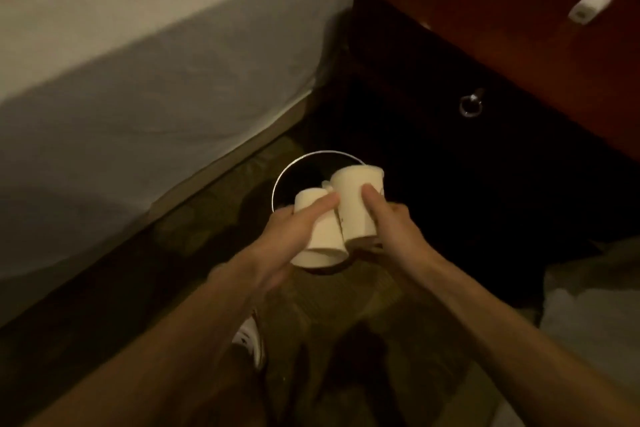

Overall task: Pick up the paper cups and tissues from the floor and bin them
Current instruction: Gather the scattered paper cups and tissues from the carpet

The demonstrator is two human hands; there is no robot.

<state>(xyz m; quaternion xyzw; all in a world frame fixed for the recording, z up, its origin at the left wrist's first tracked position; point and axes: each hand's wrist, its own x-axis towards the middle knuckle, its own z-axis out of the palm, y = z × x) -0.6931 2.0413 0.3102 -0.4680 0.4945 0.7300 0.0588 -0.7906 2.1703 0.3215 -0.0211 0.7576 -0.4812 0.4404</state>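
Both hands hold pale paper cups just above a round bin [277,184], whose thin metal rim shows as a bright arc around a dark inside. The bin stands on the dim patterned floor [194,225], near the middle of the view.

The left hand [298,232] grasps the left paper cup [322,236], fingers wrapped round its side. The cup's wide mouth is tipped down toward the person. The right hand [391,229] grasps the right paper cup [356,204], thumb laid along the wall. This cup sits higher, at 1 o'clock from the left one, and the two cups touch side by side. Something pale shows between them, too blurred to tell.

At 10 o'clock from the bin runs a bed [138,62] under a white sheet. At 2 o'clock stands a dark wooden nightstand [519,45] with a metal ring pull [470,105] and a small white object [590,7] on top. A white shoe [247,336] shows at 6 o'clock.
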